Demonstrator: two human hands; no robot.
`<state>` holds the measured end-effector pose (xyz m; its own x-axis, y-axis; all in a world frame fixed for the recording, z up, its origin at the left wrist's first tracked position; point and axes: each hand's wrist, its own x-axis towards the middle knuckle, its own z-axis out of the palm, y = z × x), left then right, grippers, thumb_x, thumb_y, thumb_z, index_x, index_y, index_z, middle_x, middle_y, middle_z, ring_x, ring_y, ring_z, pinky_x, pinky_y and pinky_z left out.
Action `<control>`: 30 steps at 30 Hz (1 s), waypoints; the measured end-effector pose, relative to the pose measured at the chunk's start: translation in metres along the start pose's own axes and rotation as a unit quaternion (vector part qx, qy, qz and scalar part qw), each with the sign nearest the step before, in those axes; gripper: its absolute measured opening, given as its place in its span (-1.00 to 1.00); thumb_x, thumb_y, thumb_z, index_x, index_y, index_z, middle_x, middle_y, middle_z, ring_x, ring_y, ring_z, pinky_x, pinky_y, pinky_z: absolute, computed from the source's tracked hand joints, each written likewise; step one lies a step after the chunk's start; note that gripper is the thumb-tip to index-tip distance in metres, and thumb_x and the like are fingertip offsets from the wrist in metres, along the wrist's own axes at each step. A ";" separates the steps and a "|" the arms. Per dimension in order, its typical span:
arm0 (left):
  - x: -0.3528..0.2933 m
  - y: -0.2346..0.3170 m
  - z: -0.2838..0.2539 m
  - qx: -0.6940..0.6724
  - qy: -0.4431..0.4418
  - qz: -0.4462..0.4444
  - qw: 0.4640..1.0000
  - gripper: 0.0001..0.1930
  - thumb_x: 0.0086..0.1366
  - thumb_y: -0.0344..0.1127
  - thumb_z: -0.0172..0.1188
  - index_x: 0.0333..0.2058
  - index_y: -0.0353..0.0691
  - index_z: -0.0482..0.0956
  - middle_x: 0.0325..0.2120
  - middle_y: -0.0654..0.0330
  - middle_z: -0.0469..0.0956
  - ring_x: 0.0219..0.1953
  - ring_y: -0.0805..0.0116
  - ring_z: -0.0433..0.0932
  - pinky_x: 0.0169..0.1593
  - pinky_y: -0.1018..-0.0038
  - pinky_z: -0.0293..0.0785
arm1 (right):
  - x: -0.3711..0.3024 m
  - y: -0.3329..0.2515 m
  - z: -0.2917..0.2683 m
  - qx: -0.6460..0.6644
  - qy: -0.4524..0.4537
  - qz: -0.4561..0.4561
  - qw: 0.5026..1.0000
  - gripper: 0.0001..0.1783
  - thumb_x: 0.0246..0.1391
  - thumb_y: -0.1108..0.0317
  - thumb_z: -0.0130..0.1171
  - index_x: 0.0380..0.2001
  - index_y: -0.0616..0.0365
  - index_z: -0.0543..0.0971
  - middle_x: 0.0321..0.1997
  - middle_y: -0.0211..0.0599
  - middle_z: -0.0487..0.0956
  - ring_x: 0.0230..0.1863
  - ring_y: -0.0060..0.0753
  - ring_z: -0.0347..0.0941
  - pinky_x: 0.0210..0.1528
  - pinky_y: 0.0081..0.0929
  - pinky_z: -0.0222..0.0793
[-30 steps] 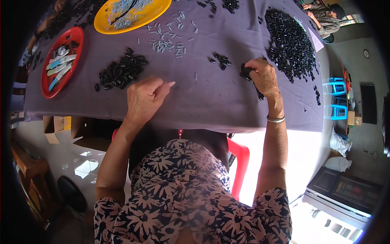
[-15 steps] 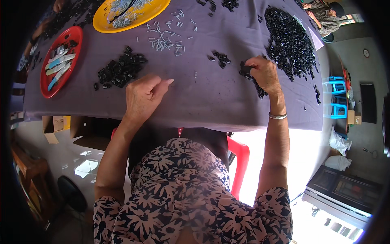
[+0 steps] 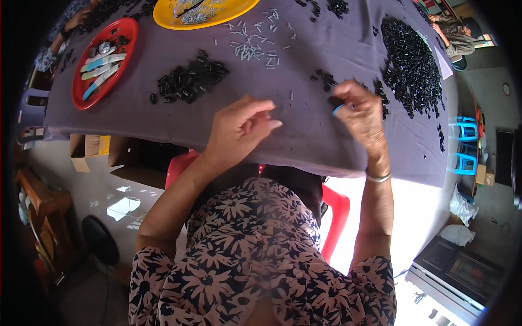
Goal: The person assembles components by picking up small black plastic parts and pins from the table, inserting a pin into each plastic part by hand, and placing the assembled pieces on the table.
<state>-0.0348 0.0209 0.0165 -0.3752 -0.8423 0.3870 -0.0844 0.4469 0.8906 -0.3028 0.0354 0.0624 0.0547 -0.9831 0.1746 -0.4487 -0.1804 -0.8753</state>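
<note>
Fingers of the right hand [image 3: 363, 114] pinch a small blue plastic piece [image 3: 339, 109] just above the grey-clothed desk [image 3: 321, 146], beside a few scattered small black plastic parts [image 3: 325, 79]. Left hand [image 3: 239, 127] rests loosely curled on the cloth, holding nothing visible, near a heap of black parts [image 3: 190, 81].

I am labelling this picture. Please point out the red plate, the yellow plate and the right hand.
red plate [image 3: 126, 28]: head view, bare upper rim.
yellow plate [image 3: 163, 16]: head view, bare left rim.
right hand [image 3: 363, 114]: head view, back of hand.

left hand [image 3: 239, 127] curled, right hand [image 3: 361, 111] nearer
</note>
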 end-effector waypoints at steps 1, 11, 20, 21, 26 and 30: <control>0.000 0.002 0.001 0.002 0.002 -0.001 1.000 -0.70 0.09 -0.43 0.39 -0.18 -0.29 0.59 -0.48 0.26 0.52 -0.52 0.60 0.44 -0.48 0.63 0.32 | -0.004 -0.014 0.014 -0.040 -0.041 0.019 0.998 -0.76 -0.09 0.71 0.12 -0.31 0.22 0.55 -0.38 -0.56 0.52 -0.35 -0.79 0.35 -0.28 -0.74 0.31; -0.006 -0.003 0.002 -0.152 -0.087 -0.135 0.975 -0.75 0.18 -0.60 0.26 -0.15 -0.34 0.53 -0.33 0.31 0.54 -0.29 0.64 0.49 -0.20 0.63 0.51 | -0.027 -0.019 0.085 -0.009 -0.046 -0.047 0.998 -0.64 -0.10 0.78 -0.07 -0.25 0.26 0.55 -0.37 -0.35 0.53 -0.37 -0.57 0.43 -0.29 -0.62 0.35; -0.001 -0.008 -0.001 -0.040 -0.044 -0.034 0.998 -0.77 0.23 -0.60 0.20 -0.13 -0.29 0.57 -0.40 0.30 0.48 -0.45 0.60 0.45 -0.34 0.64 0.44 | 0.012 -0.016 0.053 -0.139 0.038 0.002 0.989 -0.67 -0.11 0.71 -0.04 -0.27 0.26 0.59 -0.45 -0.36 0.58 -0.43 -0.62 0.47 -0.36 -0.59 0.39; -0.001 -0.009 0.000 -0.034 -0.034 -0.030 0.998 -0.78 0.22 -0.60 0.20 -0.14 -0.29 0.57 -0.41 0.29 0.46 -0.48 0.59 0.42 -0.37 0.64 0.41 | 0.021 -0.011 0.050 -0.152 0.015 0.032 0.988 -0.69 -0.14 0.66 0.00 -0.29 0.25 0.61 -0.50 -0.34 0.57 -0.45 -0.60 0.48 -0.36 -0.58 0.40; 0.001 -0.012 -0.003 -0.012 0.002 -0.022 1.000 -0.82 0.24 -0.58 0.20 -0.17 -0.29 0.58 -0.41 0.31 0.44 -0.47 0.62 0.39 -0.38 0.66 0.37 | 0.042 -0.011 0.054 -0.247 -0.068 0.111 0.960 -0.75 -0.18 0.54 0.10 -0.34 0.25 0.64 -0.55 -0.27 0.59 -0.46 -0.53 0.51 -0.34 -0.55 0.42; 0.004 -0.014 0.000 -0.121 0.029 -0.081 0.989 -0.86 0.18 -0.56 0.24 -0.25 -0.31 0.58 -0.43 0.25 0.49 -0.42 0.53 0.44 -0.32 0.58 0.37 | 0.045 -0.015 0.058 -0.212 -0.097 0.104 0.967 -0.78 -0.18 0.50 0.15 -0.38 0.30 0.64 -0.56 -0.30 0.58 -0.53 -0.58 0.47 -0.43 -0.59 0.39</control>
<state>-0.0347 0.0111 0.0054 -0.3203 -0.9161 0.2413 0.0873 0.2250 0.9704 -0.2422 -0.0081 0.0576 0.0711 -0.9914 -0.1095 -0.7906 0.0109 -0.6123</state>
